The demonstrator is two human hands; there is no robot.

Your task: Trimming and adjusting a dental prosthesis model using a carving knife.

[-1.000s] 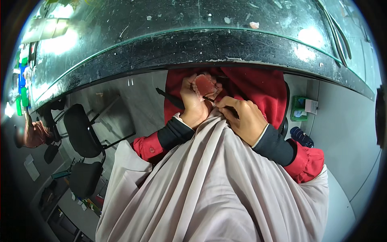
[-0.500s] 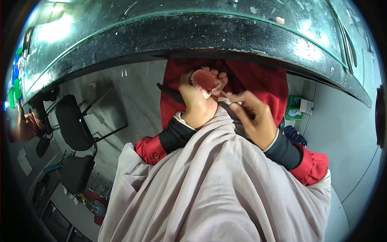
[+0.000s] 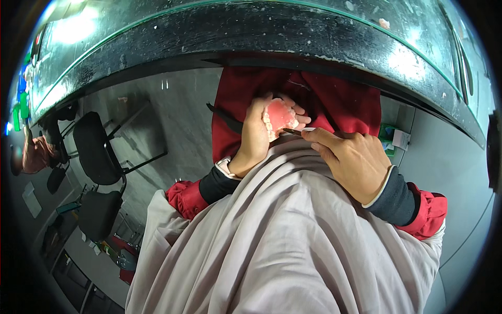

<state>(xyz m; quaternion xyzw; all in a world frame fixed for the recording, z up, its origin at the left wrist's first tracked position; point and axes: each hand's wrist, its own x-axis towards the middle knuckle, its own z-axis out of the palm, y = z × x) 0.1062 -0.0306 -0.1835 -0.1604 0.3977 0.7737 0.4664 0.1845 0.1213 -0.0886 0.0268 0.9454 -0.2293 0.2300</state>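
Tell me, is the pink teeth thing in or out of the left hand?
In: the pink denture model lies in the left hand, fingers visible beyond its edge.

I look steeply down from the left of the two wide fisheye cameras on my head, upright and unmirrored, past the pale cloth (image 3: 293, 240) over my front, with my left hand (image 3: 253, 138) and right hand (image 3: 358, 165) near the lens, a little above the middle of the view. The bench edge (image 3: 230, 44) arches across the top, bent by the lens, while the wide field also takes in a chair (image 3: 95, 149) farther off to my left and a grey panel (image 3: 444, 178) on my right, all inside a dark, rounded rim.
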